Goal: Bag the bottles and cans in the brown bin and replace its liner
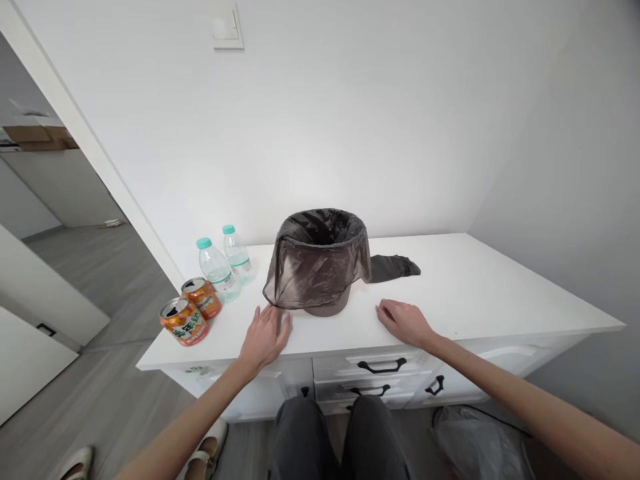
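On my head feed I get dark grey trousers (370,437) at the bottom of the view, a matte charcoal cloth that looks plain, with soft shading and shallow folds over two rounded knees (303,417). The fabric runs to the lower edge, where my view cuts it off. Both the left forearm (203,413) and the right forearm (515,393) reach me bare, long and slender, widening toward the frame's edges and narrowing at the wrists. The left hand (263,338) and right hand (404,322) are bare too, with slim fingers.
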A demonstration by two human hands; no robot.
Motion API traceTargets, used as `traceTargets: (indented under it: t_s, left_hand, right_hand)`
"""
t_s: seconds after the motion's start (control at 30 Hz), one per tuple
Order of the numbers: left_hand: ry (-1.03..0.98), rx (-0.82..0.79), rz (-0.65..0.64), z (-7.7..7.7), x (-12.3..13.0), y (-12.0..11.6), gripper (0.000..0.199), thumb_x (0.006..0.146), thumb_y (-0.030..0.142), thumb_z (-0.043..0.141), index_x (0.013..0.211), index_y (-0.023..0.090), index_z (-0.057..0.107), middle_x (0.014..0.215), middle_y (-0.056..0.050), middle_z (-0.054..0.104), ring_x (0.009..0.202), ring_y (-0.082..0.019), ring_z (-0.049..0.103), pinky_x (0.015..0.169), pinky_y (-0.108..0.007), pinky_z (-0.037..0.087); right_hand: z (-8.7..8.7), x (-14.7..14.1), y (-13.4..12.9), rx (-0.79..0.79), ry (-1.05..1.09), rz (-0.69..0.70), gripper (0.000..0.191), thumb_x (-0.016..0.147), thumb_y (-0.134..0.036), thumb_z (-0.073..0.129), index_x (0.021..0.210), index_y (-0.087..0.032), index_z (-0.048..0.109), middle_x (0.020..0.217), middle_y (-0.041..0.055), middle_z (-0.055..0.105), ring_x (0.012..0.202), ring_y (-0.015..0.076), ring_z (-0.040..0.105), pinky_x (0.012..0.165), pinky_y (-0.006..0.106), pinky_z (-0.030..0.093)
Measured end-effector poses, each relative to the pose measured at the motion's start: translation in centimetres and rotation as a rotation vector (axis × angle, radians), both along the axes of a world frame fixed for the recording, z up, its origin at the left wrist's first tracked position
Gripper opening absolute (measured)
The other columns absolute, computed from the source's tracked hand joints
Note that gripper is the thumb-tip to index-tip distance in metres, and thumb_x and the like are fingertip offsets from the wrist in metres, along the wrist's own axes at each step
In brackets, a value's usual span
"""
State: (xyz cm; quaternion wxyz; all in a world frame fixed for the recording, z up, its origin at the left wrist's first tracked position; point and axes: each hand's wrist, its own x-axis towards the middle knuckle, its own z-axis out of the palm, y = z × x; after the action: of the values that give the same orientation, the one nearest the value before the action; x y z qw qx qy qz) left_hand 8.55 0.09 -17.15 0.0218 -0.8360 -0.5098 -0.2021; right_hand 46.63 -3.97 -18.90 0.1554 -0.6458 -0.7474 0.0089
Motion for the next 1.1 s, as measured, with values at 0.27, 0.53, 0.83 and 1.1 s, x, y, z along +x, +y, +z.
traceTargets:
  t_s: [0.27,0.53,0.83,1.1]
  left_hand:
    - [-0.029,0.033,-0.003,0.1,0.0,-0.2,0.029,0.107,0.037,0.036,0.107,0.022,0.061,0.114,-0.014,0.076,0.121,-0.033,0.069,0.122,-0.064,0.038]
    - [0.0,0.057,-0.043,-0.8,-0.5,0.0,0.033,0.108,0.036,0.034,0.117,0.019,0.062,0.122,-0.016,0.076,0.13,-0.034,0.065,0.122,-0.069,0.035]
    - [-0.001,0.049,-0.087,-2.2,-0.9,0.6,0.041,0.109,0.036,0.037,0.137,0.015,0.058,0.135,-0.019,0.071,0.141,-0.037,0.057,0.127,-0.073,0.025]
    - [0.012,0.047,-0.098,-1.9,-1.2,0.3,0.048,0.108,0.034,0.038,0.149,0.014,0.051,0.153,-0.018,0.061,0.149,-0.038,0.05,0.128,-0.073,0.026]
  right_hand:
    - [-0.4,-1.5,0.1,0.019,0.214,-0.222,0.036,0.104,-0.043,0.038,0.073,-0.025,0.042,0.068,0.0002,0.063,0.063,0.0188,0.059,0.059,0.027,0.03]
    - [0.2,-3.0,-0.5,0.084,0.164,-0.211,0.035,0.099,-0.044,0.037,0.069,-0.026,0.037,0.064,0.002,0.06,0.056,0.0185,0.054,0.058,0.028,0.03]
    - [-1.6,-2.4,0.2,0.108,0.15,-0.217,0.037,0.101,-0.048,0.039,0.071,-0.027,0.04,0.062,0.0,0.058,0.055,0.0188,0.052,0.058,0.03,0.033]
    - [-2.3,-2.2,0.2,0.07,0.176,-0.22,0.039,0.103,-0.052,0.041,0.072,-0.028,0.036,0.06,-0.0017,0.054,0.053,0.0199,0.048,0.057,0.032,0.037]
